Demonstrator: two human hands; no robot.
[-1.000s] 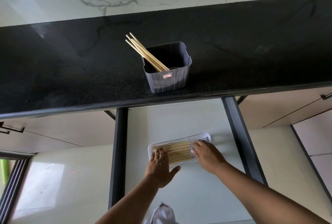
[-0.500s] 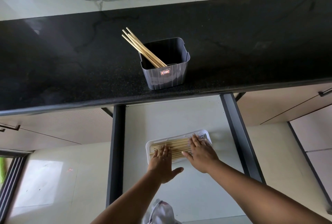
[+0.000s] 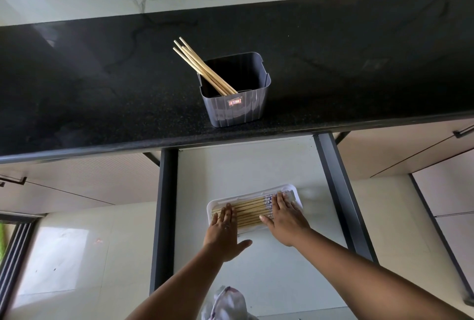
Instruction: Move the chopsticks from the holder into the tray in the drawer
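Head view: left hand [image 3: 223, 230] and right hand [image 3: 283, 218], both spread flat, press chopsticks [image 3: 250, 213] in the white tray [image 3: 291, 189]; seemingly four remain in the grey holder [image 3: 237, 108]. Uneven pressure could tip the tray.

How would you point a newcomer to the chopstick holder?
Find the black counter running across the picture above the open drawer. Near its front edge stands a grey, square, ribbed holder with a small red label. It is the only thing on the counter, and a few chopsticks lean out of its back left corner.
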